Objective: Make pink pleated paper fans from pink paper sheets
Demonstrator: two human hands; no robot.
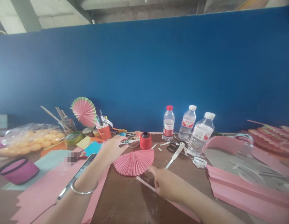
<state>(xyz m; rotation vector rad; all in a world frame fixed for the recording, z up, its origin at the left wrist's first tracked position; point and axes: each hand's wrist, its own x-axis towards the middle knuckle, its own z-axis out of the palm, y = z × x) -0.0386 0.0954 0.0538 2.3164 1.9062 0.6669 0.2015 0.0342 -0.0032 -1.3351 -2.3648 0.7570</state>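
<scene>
A pleated pink paper fan [132, 163] is spread in a half circle on the brown table in front of me. My right hand [164, 183] is closed at the fan's lower right edge, thumb and finger pinching there. A white strip [144, 183] runs from under that hand's fingers toward the left. Beyond the fan's left side, my left hand [115, 147] reaches forward with its fingers around a slim white object [132, 141], whose kind I cannot make out. Right behind the fan stands a red roll [145, 141] with a dark top. A silver bangle circles my left wrist.
Scissors [173, 147], a white-handled knife [176, 154] and three bottles, one of them a red-capped bottle [168, 124], stand or lie right of centre. Pink sheets [53, 186], a phone [76, 175] and a red pen cup [104, 132] are left. Folded pink paper [240, 189] lies right.
</scene>
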